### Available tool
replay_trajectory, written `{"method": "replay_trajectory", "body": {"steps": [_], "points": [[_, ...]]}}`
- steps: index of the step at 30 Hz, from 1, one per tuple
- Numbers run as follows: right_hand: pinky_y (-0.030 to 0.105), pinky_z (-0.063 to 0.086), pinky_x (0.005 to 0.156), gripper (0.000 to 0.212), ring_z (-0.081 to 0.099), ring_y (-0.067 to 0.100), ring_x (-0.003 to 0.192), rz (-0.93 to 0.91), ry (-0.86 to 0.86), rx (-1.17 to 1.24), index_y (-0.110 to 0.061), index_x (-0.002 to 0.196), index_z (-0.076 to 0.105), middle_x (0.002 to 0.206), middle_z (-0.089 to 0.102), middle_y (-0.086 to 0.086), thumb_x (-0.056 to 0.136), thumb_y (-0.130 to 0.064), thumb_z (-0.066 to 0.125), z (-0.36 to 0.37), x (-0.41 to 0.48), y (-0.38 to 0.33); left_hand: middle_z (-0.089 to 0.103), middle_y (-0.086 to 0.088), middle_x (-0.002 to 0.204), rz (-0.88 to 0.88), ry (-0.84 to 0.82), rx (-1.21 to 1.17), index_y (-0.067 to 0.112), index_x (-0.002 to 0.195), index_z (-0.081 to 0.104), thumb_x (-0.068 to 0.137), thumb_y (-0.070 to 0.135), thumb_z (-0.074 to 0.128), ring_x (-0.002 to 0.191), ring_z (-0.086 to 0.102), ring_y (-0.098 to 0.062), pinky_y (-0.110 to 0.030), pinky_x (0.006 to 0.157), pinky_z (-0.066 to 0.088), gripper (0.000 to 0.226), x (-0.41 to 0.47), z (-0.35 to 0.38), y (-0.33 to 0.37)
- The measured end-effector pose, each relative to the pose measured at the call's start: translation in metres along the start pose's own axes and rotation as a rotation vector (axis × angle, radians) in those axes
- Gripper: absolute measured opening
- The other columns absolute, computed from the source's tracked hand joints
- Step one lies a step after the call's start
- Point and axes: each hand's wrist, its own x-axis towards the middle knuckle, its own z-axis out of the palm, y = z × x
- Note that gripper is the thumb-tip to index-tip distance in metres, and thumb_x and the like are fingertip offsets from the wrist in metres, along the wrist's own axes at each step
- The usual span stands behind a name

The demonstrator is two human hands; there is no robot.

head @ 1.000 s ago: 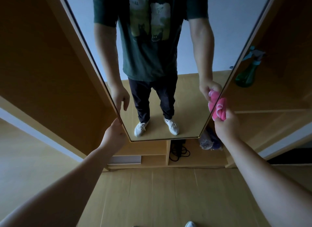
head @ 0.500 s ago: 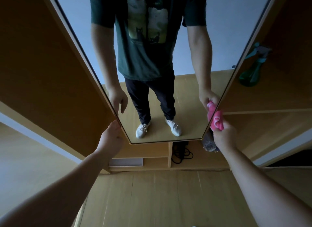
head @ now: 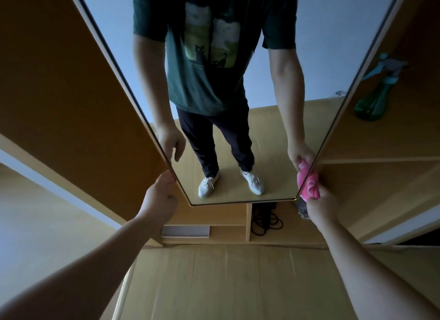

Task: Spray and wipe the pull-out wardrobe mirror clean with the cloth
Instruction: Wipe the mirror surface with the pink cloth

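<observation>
The tall pull-out mirror (head: 273, 129) fills the upper middle of the view and reflects a person standing in front of it. My left hand (head: 160, 196) grips the mirror's left edge near its bottom corner. My right hand (head: 320, 206) holds a bunched pink cloth (head: 309, 185) against the mirror's lower right edge; the cloth's reflection shows in the glass. A green spray bottle (head: 373, 98) with a pale blue trigger stands on a wardrobe shelf to the right, away from both hands.
Wooden wardrobe panels (head: 71, 93) flank the mirror on both sides. Below it are low compartments with a coiled black cable (head: 265, 221) and a grey bundle (head: 303, 210). A wooden floor (head: 226, 284) runs under my arms.
The view has drifted slightly, so the mirror sits a little lower in frame. My right hand with the cloth moved down along the right edge toward the bottom corner. My left hand kept its hold.
</observation>
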Motion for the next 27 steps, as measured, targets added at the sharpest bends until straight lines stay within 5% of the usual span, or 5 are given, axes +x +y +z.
{"method": "replay_trajectory", "body": {"steps": [11,15,20,24,27], "points": [[0.029,0.049,0.081,0.055,0.062,0.018,0.096,-0.145,-0.034,-0.065,-0.025,0.136,0.053,0.107,0.065,0.0,0.092,0.006,0.046,-0.037,-0.022,-0.012,0.059,0.002,0.087,0.0,0.033,0.269,0.013,0.104,0.059,0.088,0.0,0.044,0.083,0.057,-0.02,-0.023,0.063,0.044,0.025,-0.02,0.005,0.033],[0.026,0.055,0.076,0.056,0.066,0.013,0.091,-0.353,-0.034,-0.069,-0.028,0.134,0.052,0.109,0.068,-0.001,0.089,0.005,0.056,-0.069,-0.042,-0.046,0.069,0.001,0.107,0.067,-0.098,0.198,0.021,0.112,0.063,0.089,0.006,0.049,0.097,0.063,-0.014,-0.028,0.086,0.051,0.031,-0.034,0.013,0.064],[0.006,0.045,0.088,0.055,0.062,0.002,0.103,-0.684,-0.046,-0.102,-0.023,0.131,0.05,0.115,0.065,-0.006,0.085,0.005,0.063,-0.107,-0.066,-0.117,0.065,0.004,0.106,0.343,-0.267,0.126,0.024,0.116,0.061,0.091,0.011,0.053,0.097,0.063,-0.014,-0.026,0.085,0.051,0.029,-0.05,0.021,0.145],[0.016,0.047,0.091,0.048,0.059,0.002,0.107,-0.894,-0.067,-0.034,-0.019,0.124,0.059,0.116,0.061,-0.009,0.084,0.006,0.065,-0.13,-0.085,-0.184,0.059,0.009,0.114,0.576,-0.221,0.032,0.017,0.131,0.053,0.087,0.014,0.066,0.107,0.056,-0.002,0.0,0.087,0.039,0.046,-0.063,0.009,0.213],[0.022,0.05,0.089,0.04,0.06,0.005,0.106,-0.912,-0.149,0.056,-0.018,0.12,0.063,0.113,0.063,-0.006,0.085,0.001,0.067,-0.143,-0.102,-0.231,0.058,0.013,0.116,0.692,-0.184,-0.028,0.02,0.13,0.053,0.082,0.021,0.073,0.11,0.054,0.001,-0.003,0.092,0.04,0.053,-0.074,-0.008,0.252]]}}
